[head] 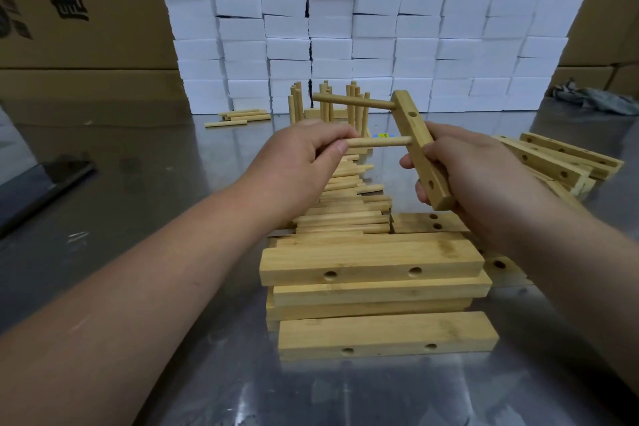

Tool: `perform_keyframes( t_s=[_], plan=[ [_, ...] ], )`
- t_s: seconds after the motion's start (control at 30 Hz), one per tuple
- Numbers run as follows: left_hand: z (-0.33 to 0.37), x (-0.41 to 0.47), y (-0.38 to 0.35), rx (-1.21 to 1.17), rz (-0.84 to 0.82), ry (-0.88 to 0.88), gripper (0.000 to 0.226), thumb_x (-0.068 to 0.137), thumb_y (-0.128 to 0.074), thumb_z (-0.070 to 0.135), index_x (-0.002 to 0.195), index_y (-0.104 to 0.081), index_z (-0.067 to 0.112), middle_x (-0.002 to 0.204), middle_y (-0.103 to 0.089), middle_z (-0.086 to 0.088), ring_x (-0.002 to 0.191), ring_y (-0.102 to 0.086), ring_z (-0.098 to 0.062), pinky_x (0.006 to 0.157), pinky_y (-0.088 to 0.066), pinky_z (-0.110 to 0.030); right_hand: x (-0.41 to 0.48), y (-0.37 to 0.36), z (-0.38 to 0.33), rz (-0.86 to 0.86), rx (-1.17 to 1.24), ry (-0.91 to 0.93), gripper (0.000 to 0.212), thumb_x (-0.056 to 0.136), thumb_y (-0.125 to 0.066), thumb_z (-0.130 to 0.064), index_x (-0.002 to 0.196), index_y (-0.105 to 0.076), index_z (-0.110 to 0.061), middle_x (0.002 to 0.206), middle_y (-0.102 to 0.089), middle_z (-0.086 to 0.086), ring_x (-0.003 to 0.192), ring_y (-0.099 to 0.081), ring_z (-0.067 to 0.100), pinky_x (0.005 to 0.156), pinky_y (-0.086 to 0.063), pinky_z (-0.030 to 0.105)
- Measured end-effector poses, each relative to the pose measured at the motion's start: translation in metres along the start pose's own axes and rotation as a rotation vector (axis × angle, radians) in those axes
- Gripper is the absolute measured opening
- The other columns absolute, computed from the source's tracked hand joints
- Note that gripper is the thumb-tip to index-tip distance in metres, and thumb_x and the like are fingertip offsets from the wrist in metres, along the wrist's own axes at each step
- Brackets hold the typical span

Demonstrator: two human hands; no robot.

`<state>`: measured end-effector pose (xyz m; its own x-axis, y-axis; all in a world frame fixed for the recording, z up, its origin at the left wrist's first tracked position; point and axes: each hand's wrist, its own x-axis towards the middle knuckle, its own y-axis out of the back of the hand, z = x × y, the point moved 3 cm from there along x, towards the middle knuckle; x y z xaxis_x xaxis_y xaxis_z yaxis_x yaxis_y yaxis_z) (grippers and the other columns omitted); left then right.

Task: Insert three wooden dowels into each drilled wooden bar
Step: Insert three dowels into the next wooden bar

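Your right hand [484, 180] grips a pale drilled wooden bar [420, 149] held upright above the steel table, one dowel [352, 101] already seated, while your left hand [304, 156] pinches a second round wooden dowel [138, 142] at the middle hole; a tilted entry could jam it.

Even, bright overhead lighting. The steel table [145, 183] shows soft glare and blurred reflections, strongest near the bottom edge. Shadows are faint. Wide-angle distortion bends the cardboard boxes [79, 10] far left; focus stays fairly sharp, softening toward the corners.
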<state>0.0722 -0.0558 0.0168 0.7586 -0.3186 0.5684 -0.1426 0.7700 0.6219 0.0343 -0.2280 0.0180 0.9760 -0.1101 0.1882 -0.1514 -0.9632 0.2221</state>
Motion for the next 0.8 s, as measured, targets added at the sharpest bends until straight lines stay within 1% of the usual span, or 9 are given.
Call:
perform_keyframes(
  t_s=[0.13,0.23,0.4,0.53,0.6,0.63,0.7,0.73,0.8],
  plan=[
    [0.006,0.001,0.002,0.067,0.031,-0.047,0.023,0.094,-0.048,0.021,0.108,-0.065,0.02,0.079,-0.049,0.011,0.074,-0.043,0.012,0.065,-0.032,-0.003,-0.005,-0.003,-0.004,-0.04,-0.061,0.056,0.031,0.096,-0.039,-0.023,0.079,-0.06,-0.038,0.068,-0.065,-0.008,0.047,-0.05,0.008,0.053,-0.04,0.029],
    [0.009,0.001,0.002,0.13,0.02,-0.067,0.023,0.094,-0.047,0.024,0.107,-0.065,0.018,0.081,-0.051,0.01,0.077,-0.045,0.004,0.068,-0.031,-0.006,-0.008,-0.004,-0.006,-0.045,-0.062,0.084,0.036,0.099,-0.037,-0.029,0.073,-0.059,-0.041,0.061,-0.061,-0.01,0.045,-0.048,0.005,0.053,-0.038,0.027],
    [0.011,0.0,0.0,0.113,0.002,-0.033,0.016,0.094,-0.047,0.027,0.09,-0.063,0.024,0.067,-0.048,0.012,0.068,-0.043,0.008,0.059,-0.032,-0.007,-0.009,-0.006,-0.006,-0.035,-0.035,0.092,0.031,0.099,-0.037,-0.026,0.08,-0.059,-0.036,0.054,-0.053,-0.011,0.048,-0.045,0.007,0.055,-0.038,0.027],
    [0.014,-0.002,0.001,0.041,-0.002,0.043,0.018,0.093,-0.048,0.03,0.079,-0.057,0.035,0.065,-0.052,0.01,0.069,-0.047,0.001,0.057,-0.036,-0.011,-0.009,-0.005,-0.006,-0.043,-0.039,0.093,0.033,0.099,-0.037,-0.026,0.076,-0.06,-0.036,0.054,-0.052,-0.01,0.049,-0.045,0.007,0.056,-0.039,0.028],
    [0.016,-0.002,0.003,0.006,-0.009,0.084,0.021,0.093,-0.047,0.03,0.077,-0.057,0.037,0.072,-0.057,0.005,0.071,-0.051,-0.007,0.057,-0.039,-0.016,-0.009,-0.005,-0.006,-0.048,-0.039,0.101,0.035,0.099,-0.037,-0.026,0.076,-0.06,-0.039,0.054,-0.052,-0.009,0.049,-0.045,0.007,0.057,-0.039,0.029],
    [0.017,-0.002,0.003,-0.006,-0.013,0.11,0.022,0.093,-0.047,0.031,0.075,-0.058,0.036,0.078,-0.061,0.001,0.072,-0.053,-0.01,0.061,-0.042,-0.02,-0.009,-0.006,-0.007,-0.05,-0.046,0.106,0.035,0.099,-0.037,-0.026,0.077,-0.06,-0.04,0.054,-0.052,-0.01,0.049,-0.045,0.007,0.057,-0.038,0.029],
    [0.017,-0.001,0.002,-0.039,-0.031,0.174,0.025,0.094,-0.047,0.032,0.073,-0.061,0.032,0.085,-0.065,-0.007,0.07,-0.054,-0.019,0.059,-0.04,-0.024,-0.01,-0.006,-0.007,-0.055,-0.073,0.113,0.032,0.099,-0.036,-0.026,0.082,-0.06,-0.039,0.053,-0.051,-0.011,0.048,-0.045,0.007,0.057,-0.038,0.03],
    [0.017,0.0,0.002,-0.064,-0.05,0.211,0.027,0.094,-0.046,0.033,0.072,-0.063,0.031,0.079,-0.063,-0.004,0.063,-0.05,-0.015,0.055,-0.037,-0.024,-0.01,-0.007,-0.007,-0.053,-0.083,0.114,0.031,0.099,-0.036,-0.026,0.084,-0.061,-0.038,0.053,-0.051,-0.011,0.048,-0.044,0.007,0.057,-0.037,0.031],
    [0.015,0.0,0.002,-0.141,-0.089,0.286,0.031,0.094,-0.046,0.034,0.07,-0.065,0.028,0.053,-0.051,0.012,0.048,-0.039,-0.006,0.052,-0.032,-0.025,-0.01,-0.007,-0.006,-0.053,-0.088,0.113,0.028,0.099,-0.037,-0.027,0.088,-0.062,-0.034,0.053,-0.051,-0.011,0.049,-0.044,0.007,0.057,-0.037,0.031]
  ],
)
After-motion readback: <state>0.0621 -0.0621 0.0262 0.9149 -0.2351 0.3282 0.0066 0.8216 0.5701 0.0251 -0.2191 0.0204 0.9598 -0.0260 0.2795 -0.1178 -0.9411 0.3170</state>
